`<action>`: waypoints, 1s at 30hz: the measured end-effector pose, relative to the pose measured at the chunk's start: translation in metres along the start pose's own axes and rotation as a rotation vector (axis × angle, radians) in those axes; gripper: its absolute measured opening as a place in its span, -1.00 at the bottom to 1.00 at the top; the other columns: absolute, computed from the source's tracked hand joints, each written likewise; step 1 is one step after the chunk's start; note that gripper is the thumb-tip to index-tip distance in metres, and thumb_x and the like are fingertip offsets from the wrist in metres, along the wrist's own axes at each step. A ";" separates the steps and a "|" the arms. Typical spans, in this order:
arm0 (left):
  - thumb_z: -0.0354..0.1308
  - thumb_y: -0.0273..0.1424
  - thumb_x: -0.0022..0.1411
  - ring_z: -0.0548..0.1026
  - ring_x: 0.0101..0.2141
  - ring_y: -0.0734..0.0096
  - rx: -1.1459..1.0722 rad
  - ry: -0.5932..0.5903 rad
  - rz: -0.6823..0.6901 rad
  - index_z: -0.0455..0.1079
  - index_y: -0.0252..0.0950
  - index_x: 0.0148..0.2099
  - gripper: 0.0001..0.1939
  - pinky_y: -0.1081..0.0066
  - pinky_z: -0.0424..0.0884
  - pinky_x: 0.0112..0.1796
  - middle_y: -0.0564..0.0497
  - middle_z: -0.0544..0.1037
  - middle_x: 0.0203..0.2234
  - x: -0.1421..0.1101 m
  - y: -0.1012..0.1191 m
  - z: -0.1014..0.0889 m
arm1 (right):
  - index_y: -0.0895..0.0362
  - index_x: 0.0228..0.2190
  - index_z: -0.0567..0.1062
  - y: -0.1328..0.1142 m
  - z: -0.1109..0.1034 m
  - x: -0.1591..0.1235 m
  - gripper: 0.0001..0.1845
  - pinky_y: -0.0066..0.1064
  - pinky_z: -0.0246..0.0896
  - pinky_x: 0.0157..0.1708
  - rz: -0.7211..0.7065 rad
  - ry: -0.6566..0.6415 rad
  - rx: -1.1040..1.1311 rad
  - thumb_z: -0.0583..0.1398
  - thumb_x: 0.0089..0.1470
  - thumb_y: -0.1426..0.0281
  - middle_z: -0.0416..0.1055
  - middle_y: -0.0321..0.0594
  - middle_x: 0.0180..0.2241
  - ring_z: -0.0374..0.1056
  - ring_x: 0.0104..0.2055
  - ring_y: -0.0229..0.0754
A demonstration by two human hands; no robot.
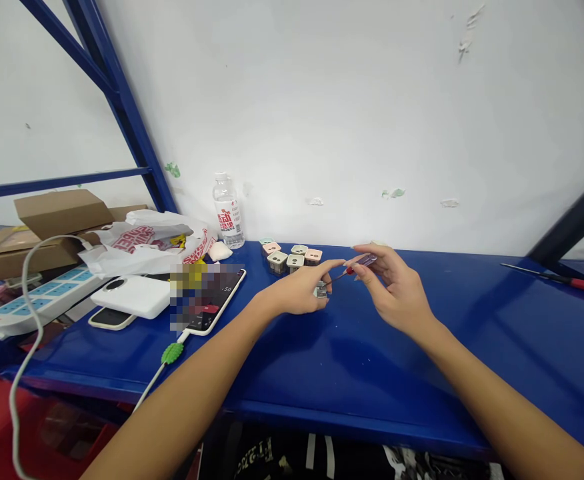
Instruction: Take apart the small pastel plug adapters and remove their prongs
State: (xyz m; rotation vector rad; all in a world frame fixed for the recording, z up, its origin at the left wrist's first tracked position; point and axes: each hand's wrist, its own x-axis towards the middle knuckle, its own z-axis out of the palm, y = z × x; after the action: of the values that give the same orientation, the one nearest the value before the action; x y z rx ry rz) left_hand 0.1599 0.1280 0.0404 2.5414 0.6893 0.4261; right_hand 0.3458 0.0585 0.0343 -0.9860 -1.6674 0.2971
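Note:
Over the middle of the blue table, my left hand [305, 288] is closed on a small grey metal pencil sharpener [321, 289], partly hidden by the fingers. My right hand [397, 287] pinches the clear purplish handle of a small screwdriver [365, 262]. Its thin shaft points left and down toward the sharpener; whether the tip touches it I cannot tell. My left index finger reaches out to the screwdriver near its red collar. Behind my left hand stand several small two-hole pencil sharpeners [277, 261] with pale green and pink tops, grouped together.
A plastic water bottle [228, 217] stands near the wall. To the left lie a phone [222, 300] on a cable, a white device [132, 297], a power strip [47, 300], plastic bags [147, 240] and cardboard boxes [65, 213]. A red-handled screwdriver [562, 277] lies far right.

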 end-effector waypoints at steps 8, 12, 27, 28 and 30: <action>0.10 -0.54 0.03 0.46 -0.22 0.36 0.030 -0.047 -0.007 -0.03 -0.26 0.29 -0.23 0.39 0.36 -0.16 0.00 0.48 -0.22 0.001 0.000 0.003 | -0.01 -0.14 0.47 -0.004 -0.003 0.001 -0.72 -0.24 0.37 -0.23 -0.144 -0.013 -0.172 0.24 0.09 0.22 0.51 -0.25 -0.37 0.45 -0.31 -0.11; 0.10 -0.55 0.02 0.46 -0.25 0.37 0.030 -0.034 -0.009 -0.05 -0.28 0.30 -0.22 0.38 0.37 -0.17 0.00 0.48 -0.25 0.002 -0.003 0.005 | -0.05 0.17 0.24 -0.006 -0.007 0.002 -0.55 -0.16 0.28 -0.05 -0.167 -0.174 -0.245 0.00 0.28 0.24 0.45 -0.15 -0.05 0.37 -0.03 -0.06; 0.10 -0.54 0.02 0.45 -0.26 0.38 0.013 -0.027 -0.019 -0.06 -0.28 0.31 -0.20 0.40 0.37 -0.19 0.01 0.46 -0.26 0.001 0.000 0.004 | -0.06 0.27 0.01 0.000 -0.007 0.001 -0.44 -0.16 0.26 -0.03 -0.127 -0.157 -0.233 -0.01 0.28 0.30 0.42 -0.17 -0.01 0.36 -0.05 -0.09; 0.11 -0.54 0.02 0.45 -0.26 0.38 0.010 -0.029 -0.019 -0.05 -0.27 0.31 -0.20 0.39 0.37 -0.19 0.01 0.46 -0.26 0.001 0.000 0.004 | -0.05 0.23 0.11 0.001 -0.007 0.001 -0.47 -0.17 0.28 -0.07 -0.144 -0.138 -0.240 0.03 0.26 0.30 0.47 -0.18 -0.10 0.39 -0.11 -0.09; 0.10 -0.54 0.02 0.45 -0.26 0.37 0.003 -0.036 -0.022 -0.04 -0.27 0.30 -0.21 0.40 0.37 -0.19 0.01 0.47 -0.26 0.001 0.001 0.004 | -0.04 0.11 0.31 0.002 -0.007 0.002 -0.57 -0.18 0.29 -0.11 -0.188 -0.105 -0.285 0.11 0.22 0.28 0.52 -0.22 -0.27 0.41 -0.22 -0.11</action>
State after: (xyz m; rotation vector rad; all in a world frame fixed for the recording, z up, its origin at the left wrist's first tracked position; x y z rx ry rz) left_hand 0.1625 0.1266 0.0377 2.5355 0.7043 0.3711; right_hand 0.3533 0.0589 0.0364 -1.0257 -1.9201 -0.0159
